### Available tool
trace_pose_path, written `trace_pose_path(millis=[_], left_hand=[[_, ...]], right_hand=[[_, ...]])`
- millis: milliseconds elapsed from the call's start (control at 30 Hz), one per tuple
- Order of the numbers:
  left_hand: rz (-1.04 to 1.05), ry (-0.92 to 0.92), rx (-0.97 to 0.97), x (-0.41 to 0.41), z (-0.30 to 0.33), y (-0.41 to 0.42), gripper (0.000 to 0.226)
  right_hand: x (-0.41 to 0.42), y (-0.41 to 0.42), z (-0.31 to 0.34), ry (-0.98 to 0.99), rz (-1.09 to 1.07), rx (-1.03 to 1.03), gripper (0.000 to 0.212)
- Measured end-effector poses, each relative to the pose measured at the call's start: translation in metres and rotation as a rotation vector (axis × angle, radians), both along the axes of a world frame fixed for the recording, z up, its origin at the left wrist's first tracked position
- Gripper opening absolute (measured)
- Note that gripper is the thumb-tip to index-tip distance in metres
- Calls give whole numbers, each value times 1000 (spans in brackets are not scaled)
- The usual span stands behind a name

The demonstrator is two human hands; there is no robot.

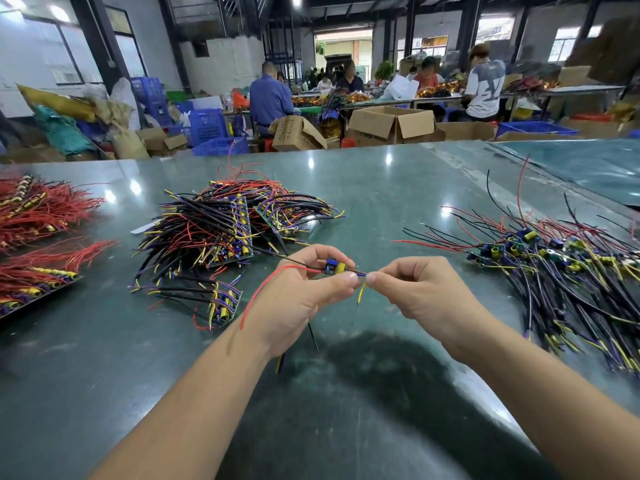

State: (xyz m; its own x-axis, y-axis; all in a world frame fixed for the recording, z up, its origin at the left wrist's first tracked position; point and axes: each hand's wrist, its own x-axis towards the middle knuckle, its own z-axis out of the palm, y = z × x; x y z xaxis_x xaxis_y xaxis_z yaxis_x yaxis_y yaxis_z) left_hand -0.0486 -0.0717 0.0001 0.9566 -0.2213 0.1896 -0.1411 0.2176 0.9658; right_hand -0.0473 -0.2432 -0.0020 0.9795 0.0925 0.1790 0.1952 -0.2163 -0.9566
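Observation:
My left hand (304, 292) grips a small circuit board (335, 266) with blue and yellow parts, held just above the green table (374, 202). A red wire (266, 289) loops from the board down over my left wrist, and a black wire hangs below the hand. My right hand (419, 289) pinches the board's purple and yellow wires (362, 287) between thumb and forefinger, right beside my left thumb. The yellow wire's end dangles between both hands.
A heap of wired board strips (225, 230) lies ahead to the left. Loose single boards with wires (554, 258) spread at the right. Red-wired strips (38, 209) lie at the far left. Cardboard boxes (391, 124), blue crates and seated people stand beyond the table.

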Motion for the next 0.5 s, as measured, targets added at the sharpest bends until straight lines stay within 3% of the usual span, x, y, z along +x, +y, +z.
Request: trace_pose_path(millis=[267, 500], left_hand=[[32, -96, 205, -2, -5, -2, 41], [115, -152, 308, -2, 0, 2, 22]], right_hand=[[-3, 4, -1, -26, -65, -78, 25], [-6, 0, 4, 2, 40, -123, 24]])
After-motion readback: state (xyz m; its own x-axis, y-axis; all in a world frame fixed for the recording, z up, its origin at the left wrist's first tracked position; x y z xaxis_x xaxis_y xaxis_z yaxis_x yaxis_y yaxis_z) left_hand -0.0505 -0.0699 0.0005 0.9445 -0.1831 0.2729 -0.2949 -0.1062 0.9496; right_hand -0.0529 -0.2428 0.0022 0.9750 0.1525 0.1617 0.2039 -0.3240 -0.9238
